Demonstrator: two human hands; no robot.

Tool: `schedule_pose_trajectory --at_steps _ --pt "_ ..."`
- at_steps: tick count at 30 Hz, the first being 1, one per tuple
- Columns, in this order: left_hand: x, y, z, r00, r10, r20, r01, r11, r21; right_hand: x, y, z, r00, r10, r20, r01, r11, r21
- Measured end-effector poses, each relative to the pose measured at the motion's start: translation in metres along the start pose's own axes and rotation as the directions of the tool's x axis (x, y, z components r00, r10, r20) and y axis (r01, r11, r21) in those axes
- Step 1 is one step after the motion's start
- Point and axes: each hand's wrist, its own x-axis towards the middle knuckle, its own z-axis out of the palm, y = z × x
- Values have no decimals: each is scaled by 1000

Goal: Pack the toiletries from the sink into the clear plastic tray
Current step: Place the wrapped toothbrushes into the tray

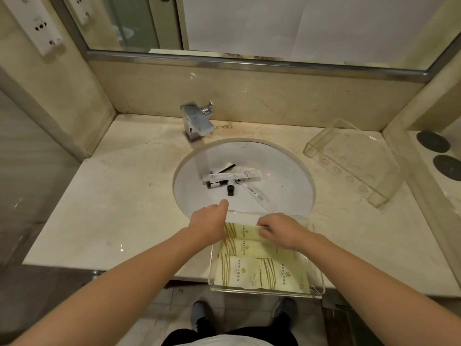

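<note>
Both hands, left [209,222] loosely curled on the tray [316,292] edge and right [279,229] pinching a packet [245,232], work on a marble counter [119,196] below a mirror [274,23].

Hotel-type bathroom vanity. Evidence: round white undermount sink basin [274,171] set in a beige veined marble countertop [119,196], square chrome faucet [197,122] behind it at centre frame. Metal-framed wall mirror [249,23] spans the top of the frame, white wall socket panel [40,23] in the upper left. Matching pale yellow branded sachets [259,270] in a clear plastic tray [264,292] at lower centre, small black-capped tubes and bottles [232,177] lying in the basin: guest amenity set. Tiled floor at the bottom.
</note>
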Motion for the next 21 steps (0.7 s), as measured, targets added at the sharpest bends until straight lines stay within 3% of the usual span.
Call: schedule_pose_trajectory --at_steps 5,8,15,21 --pt "4 -8 1 999 34 -42 -34 999 -3 0 -2 13 952 -144 -271 59 952 -300" --pt "6 -9 6 997 49 -57 -48 999 15 -1 4 21 919 -206 -337 50 907 -419" --pt "10 -9 14 997 38 -65 -36 999 27 -1 11 25 890 -115 -442 -42 943 -329" --pt "19 -10 9 992 -94 -89 75 977 -199 16 16 14 820 35 -572 -104 991 -88"
